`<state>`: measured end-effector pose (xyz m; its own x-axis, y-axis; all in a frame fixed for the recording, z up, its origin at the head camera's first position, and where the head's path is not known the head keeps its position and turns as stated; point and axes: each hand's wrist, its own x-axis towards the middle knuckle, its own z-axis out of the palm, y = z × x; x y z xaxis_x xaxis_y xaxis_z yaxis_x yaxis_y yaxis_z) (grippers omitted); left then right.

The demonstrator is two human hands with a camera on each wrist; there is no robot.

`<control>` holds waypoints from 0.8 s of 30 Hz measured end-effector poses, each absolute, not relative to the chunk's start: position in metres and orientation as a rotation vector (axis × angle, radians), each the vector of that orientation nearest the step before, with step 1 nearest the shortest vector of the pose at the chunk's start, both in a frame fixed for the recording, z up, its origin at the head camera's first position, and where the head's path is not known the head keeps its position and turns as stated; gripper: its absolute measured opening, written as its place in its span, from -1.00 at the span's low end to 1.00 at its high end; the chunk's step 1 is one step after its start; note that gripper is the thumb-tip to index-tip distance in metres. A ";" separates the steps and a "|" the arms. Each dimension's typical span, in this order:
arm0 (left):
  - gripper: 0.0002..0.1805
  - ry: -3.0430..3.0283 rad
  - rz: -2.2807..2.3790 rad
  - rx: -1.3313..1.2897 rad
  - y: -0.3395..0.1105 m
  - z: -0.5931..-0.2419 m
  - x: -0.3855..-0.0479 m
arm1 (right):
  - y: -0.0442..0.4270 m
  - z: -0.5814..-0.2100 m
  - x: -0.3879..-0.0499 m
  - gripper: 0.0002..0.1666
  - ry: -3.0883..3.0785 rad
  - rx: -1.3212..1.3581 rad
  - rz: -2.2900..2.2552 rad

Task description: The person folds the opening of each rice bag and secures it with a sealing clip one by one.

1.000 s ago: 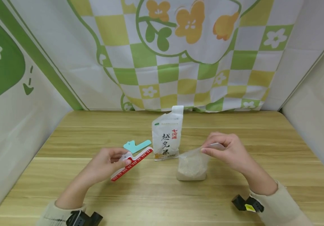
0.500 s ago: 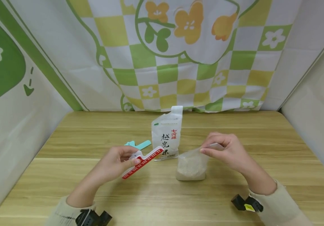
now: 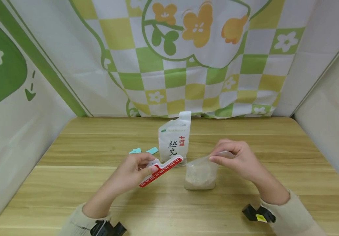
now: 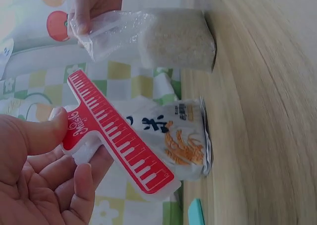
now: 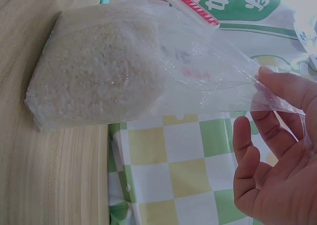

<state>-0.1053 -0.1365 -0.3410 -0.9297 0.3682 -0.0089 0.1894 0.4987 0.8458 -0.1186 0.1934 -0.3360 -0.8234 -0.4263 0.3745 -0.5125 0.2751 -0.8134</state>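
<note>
Between thumb and fingers, my left hand [image 3: 135, 170] grips a red and white clip [image 3: 161, 171] with a piano-key pattern and the word "Music", as the left wrist view shows. My right hand [image 3: 238, 157] pinches the gathered top of a clear plastic bag of rice [image 5: 99, 69]. That bag [image 3: 200, 177] stands on the table with its upper part pulled toward the right hand. The clip's far end is left of the bag in the head view, apart from it. Behind the clip stands a white printed rice package [image 3: 173, 137], its lower part partly hidden.
A turquoise clip [image 3: 152, 150] lies on the wooden table [image 3: 231, 209] behind my left hand, partly covered by it. Patterned cloth [image 3: 175, 78] hangs along the table's back edge, and pale cloth walls rise on both sides.
My left hand has moved to the right with the red and white clip, closer to the bag of rice. It now covers more of the turquoise clip. My right hand stays in place.
</note>
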 end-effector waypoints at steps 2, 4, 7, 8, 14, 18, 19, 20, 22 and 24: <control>-0.85 2.539 1.411 0.498 -0.133 -0.342 -0.107 | 0.194 -0.336 -0.119 -0.86 -2.438 0.905 1.605; -0.86 2.536 1.410 0.501 -0.130 -0.342 -0.108 | 0.194 -0.337 -0.119 -0.86 -2.434 0.911 1.611; -0.85 2.529 1.424 0.490 -0.126 -0.342 -0.109 | 0.194 -0.337 -0.119 -0.86 -2.435 0.912 1.617; -0.85 2.525 1.433 0.488 -0.125 -0.341 -0.109 | 0.194 -0.337 -0.119 -0.86 -2.436 0.912 1.619; -0.83 2.522 1.461 0.501 -0.122 -0.341 -0.109 | 0.194 -0.337 -0.119 -0.85 -2.436 0.921 1.620; -0.82 2.537 1.456 0.477 -0.119 -0.341 -0.109 | 0.194 -0.337 -0.119 -0.85 -2.423 0.937 1.609; -0.81 2.537 1.451 0.476 -0.118 -0.341 -0.109 | 0.194 -0.337 -0.119 -0.85 -2.420 0.938 1.610; -0.82 2.538 1.442 0.470 -0.117 -0.340 -0.109 | 0.194 -0.337 -0.119 -0.85 -2.418 0.939 1.613; -0.83 2.542 1.419 0.451 -0.115 -0.339 -0.108 | 0.194 -0.337 -0.119 -0.85 -2.413 0.942 1.619; -0.84 2.544 1.395 0.447 -0.113 -0.338 -0.108 | 0.194 -0.337 -0.119 -0.85 -2.411 0.942 1.622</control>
<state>-0.1078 -0.1126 -0.3381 -0.9330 0.3583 -0.0335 0.1644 0.5071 0.8460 -0.1191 0.1942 -0.3367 -0.8064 -0.4400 0.3951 -0.5318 0.2473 -0.8100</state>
